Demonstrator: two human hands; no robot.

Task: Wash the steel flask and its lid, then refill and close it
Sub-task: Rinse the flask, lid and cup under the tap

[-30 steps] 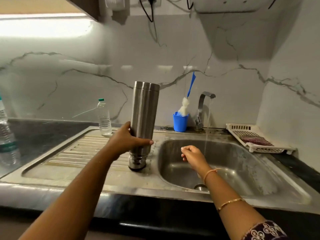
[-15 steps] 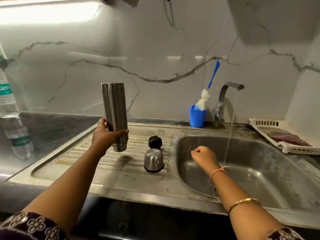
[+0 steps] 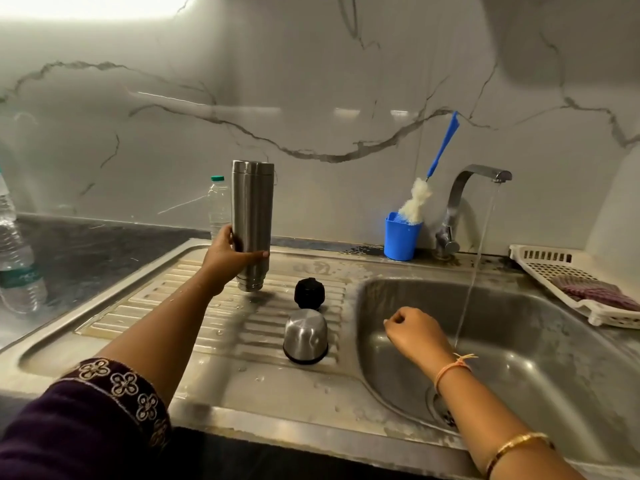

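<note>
Flask [image 3: 252,216] is drifting right twd steel lid [image 3: 305,336], L hand [image 3: 227,261] gripping it; R hand [image 3: 415,332] is staying fisted, empty, over sink [image 3: 526,306].

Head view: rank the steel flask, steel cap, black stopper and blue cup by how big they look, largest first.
1. steel flask
2. steel cap and blue cup: look alike; the cap is nearer, so unranked
3. black stopper

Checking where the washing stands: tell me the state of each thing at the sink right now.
flask: uncapped, held mouth down above the drainboard by left hand
black stopper: off, standing on drainboard
steel cap: off, mouth down on drainboard
tap: running into the sink
right hand: curled, holding nothing
plastic bottle: capped, upright
</note>
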